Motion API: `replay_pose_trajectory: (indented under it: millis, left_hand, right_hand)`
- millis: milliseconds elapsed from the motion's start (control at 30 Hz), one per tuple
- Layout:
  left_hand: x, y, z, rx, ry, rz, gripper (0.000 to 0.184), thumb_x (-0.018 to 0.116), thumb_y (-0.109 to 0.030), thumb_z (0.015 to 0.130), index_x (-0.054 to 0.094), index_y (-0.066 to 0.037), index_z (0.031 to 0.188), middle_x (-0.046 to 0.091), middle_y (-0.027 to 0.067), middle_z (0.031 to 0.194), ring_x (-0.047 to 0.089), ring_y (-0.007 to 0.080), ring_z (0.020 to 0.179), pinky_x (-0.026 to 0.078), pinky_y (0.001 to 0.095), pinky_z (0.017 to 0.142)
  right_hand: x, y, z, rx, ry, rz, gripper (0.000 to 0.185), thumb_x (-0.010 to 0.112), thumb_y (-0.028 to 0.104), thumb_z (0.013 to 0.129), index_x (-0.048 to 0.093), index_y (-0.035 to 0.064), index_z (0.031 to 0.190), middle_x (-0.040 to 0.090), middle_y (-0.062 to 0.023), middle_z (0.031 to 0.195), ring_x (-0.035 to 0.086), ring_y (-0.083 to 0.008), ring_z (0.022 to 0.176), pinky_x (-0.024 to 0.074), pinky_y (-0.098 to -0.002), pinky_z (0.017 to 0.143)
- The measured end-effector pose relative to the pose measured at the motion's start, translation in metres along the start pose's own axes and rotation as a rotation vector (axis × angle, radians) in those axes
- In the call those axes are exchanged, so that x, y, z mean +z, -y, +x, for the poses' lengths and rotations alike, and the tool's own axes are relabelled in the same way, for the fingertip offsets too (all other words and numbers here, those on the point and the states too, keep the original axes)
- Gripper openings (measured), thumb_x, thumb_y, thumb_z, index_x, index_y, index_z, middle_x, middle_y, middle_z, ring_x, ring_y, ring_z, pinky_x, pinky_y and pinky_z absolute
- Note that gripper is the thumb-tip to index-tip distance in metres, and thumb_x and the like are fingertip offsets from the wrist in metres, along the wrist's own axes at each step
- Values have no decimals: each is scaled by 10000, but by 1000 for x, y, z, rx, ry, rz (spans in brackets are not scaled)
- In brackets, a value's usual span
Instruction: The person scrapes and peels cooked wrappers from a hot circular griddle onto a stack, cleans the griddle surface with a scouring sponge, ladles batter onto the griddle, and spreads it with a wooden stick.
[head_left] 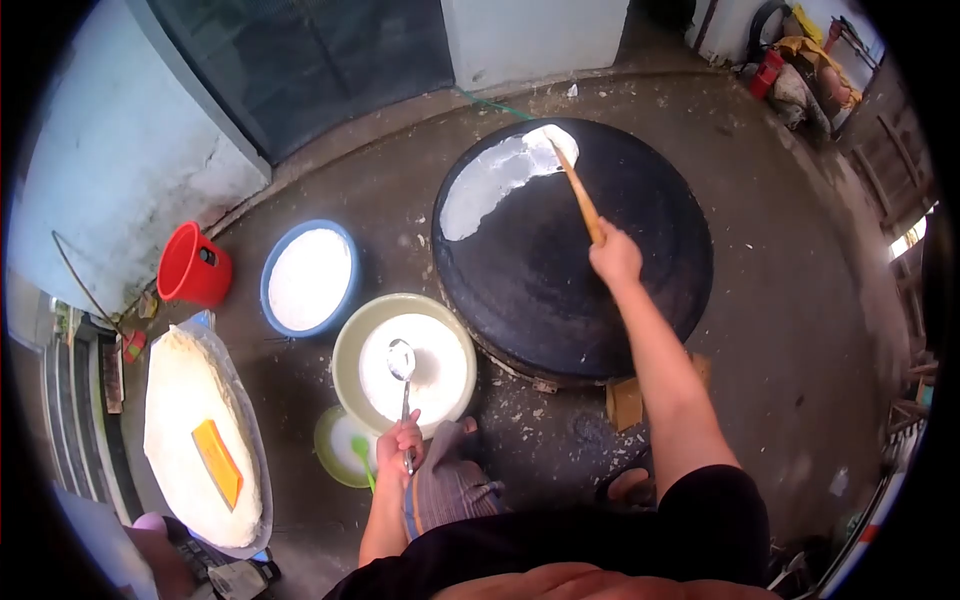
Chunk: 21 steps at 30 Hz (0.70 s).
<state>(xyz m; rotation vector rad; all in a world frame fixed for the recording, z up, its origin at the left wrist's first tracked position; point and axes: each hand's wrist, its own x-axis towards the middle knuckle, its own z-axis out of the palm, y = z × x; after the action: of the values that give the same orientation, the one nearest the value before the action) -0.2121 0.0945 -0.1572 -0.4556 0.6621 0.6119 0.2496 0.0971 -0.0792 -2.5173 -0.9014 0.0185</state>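
Observation:
My right hand (616, 256) is closed round the handle of a wooden batter spreader (582, 200). Its far end sits in a thick heap of white batter (552, 138) at the back edge of a large round black griddle (550, 280). A thin band of white batter (485, 190) curves along the griddle's back left rim. My left hand (402, 440) grips a metal ladle (401, 362), its bowl held over a cream basin (345, 350) with white batter inside. I cannot tell whether the ladle touches the batter.
Left of the basin stand a blue tub (268, 280) of white stuff and a red bucket (190, 270). A green bowl (325, 455) sits near my left hand. Further left, a stack of pale flat sheets (185, 420) bears an orange scraper (218, 462). Cardboard (625, 403) lies beside the griddle.

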Motion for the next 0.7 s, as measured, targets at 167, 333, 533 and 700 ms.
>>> replay_pose_trajectory:
  millis: [167,333,533,700]
  left_hand:
    - [1,2,3,-25,-26,-100,292,344,-151,925,439,61,1101,422,20,655,371,80,461,331,187,379]
    - [7,2,-4,-4,-51,-60,285,347,-143,921,436,64,1095,414,16,639,374,79,460,337,188,380]
    - [2,-1,1,-18,-3,-24,322,323,-184,934,439,72,1092,414,12,653,376,83,468,344,196,387]
    - [-8,-11,6,-65,5,-76,331,328,-200,936,453,72,1077,417,13,651,383,80,474,348,196,393]
  right_hand:
    - [9,33,-5,-187,9,-219,456,489,78,734,499,134,1186,549,-128,897,592,-313,816,475,-409,725]
    - [-10,0,4,76,27,-68,465,515,132,734,494,130,1198,570,-165,990,593,-322,844,483,-402,728]
    - [7,-16,-21,-151,-104,-264,486,553,105,701,514,155,1183,544,-110,867,589,-313,755,464,-443,653]
    - [-22,-11,-6,153,64,-11,513,500,143,727,462,113,1238,565,-171,1091,573,-317,952,471,-395,773]
